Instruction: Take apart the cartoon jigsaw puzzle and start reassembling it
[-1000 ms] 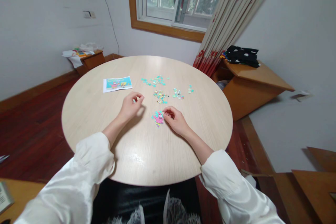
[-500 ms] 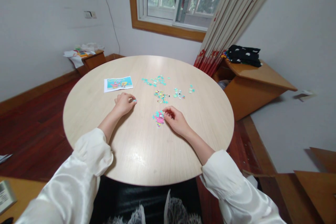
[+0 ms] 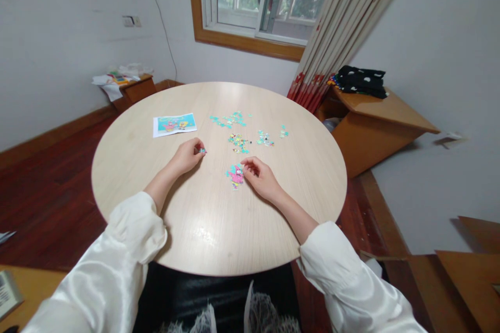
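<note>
My left hand (image 3: 189, 154) pinches a small blue-and-pink puzzle piece (image 3: 202, 151) just above the table or resting on it; I cannot tell which. At the right edge of a partly joined jigsaw puzzle (image 3: 236, 175), showing a pink starfish figure with turquoise around it, lies my right hand (image 3: 259, 174). Its fingers are curled, and the fingertips touch or nearly touch the joined part; whether they hold a piece is hidden. Beyond the hands are loose yellow and mixed puzzle pieces (image 3: 238, 141). A printed reference picture (image 3: 174, 124) lies flat past my left hand.
Turquoise pieces (image 3: 230, 119) are scattered farther back on the round table (image 3: 203, 208). Two smaller piles, whitish pieces (image 3: 265, 138) and pale green ones (image 3: 284, 131), lie to the right. A wooden cabinet (image 3: 375, 125) with dark cloth (image 3: 361, 81) stands beyond the table's right edge.
My left hand has turned slightly and shifted a little to the right with the puzzle piece. My right hand stays by the joined puzzle. The whole view has drifted slightly.
</note>
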The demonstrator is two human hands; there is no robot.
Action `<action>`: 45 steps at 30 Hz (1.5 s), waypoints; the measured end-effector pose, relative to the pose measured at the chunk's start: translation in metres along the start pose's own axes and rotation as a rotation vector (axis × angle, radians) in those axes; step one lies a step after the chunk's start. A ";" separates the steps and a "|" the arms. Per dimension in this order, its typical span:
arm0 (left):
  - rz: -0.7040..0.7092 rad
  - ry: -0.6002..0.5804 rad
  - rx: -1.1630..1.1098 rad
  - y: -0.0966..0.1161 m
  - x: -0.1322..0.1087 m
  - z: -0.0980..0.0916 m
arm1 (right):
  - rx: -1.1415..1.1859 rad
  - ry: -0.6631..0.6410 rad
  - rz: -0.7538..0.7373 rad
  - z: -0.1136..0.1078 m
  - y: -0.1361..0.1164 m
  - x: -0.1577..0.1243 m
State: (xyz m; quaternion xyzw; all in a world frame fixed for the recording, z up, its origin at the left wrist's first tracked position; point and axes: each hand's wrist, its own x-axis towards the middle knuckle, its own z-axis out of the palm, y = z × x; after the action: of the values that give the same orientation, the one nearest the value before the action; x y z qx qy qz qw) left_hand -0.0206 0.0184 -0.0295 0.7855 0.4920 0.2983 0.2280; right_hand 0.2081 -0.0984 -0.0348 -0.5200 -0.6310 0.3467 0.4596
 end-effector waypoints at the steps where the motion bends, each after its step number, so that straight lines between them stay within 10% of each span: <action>1: 0.008 0.011 -0.048 0.004 -0.001 0.000 | 0.005 0.000 -0.001 0.000 0.000 0.000; 15: -0.187 -0.173 -0.877 0.069 -0.030 0.029 | 0.021 -0.022 0.002 0.001 -0.007 -0.003; 28: -0.099 -0.358 -0.728 0.074 -0.036 0.033 | -0.026 0.020 -0.012 -0.005 -0.006 -0.001; 45: 0.200 -0.386 -0.251 0.063 -0.036 0.029 | -0.377 -0.272 -0.114 -0.012 -0.010 -0.004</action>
State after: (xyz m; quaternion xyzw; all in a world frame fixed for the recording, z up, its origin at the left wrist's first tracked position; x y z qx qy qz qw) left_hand 0.0275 -0.0422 -0.0176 0.8382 0.3185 0.2227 0.3826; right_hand 0.2158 -0.1051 -0.0225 -0.5085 -0.7690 0.2632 0.2842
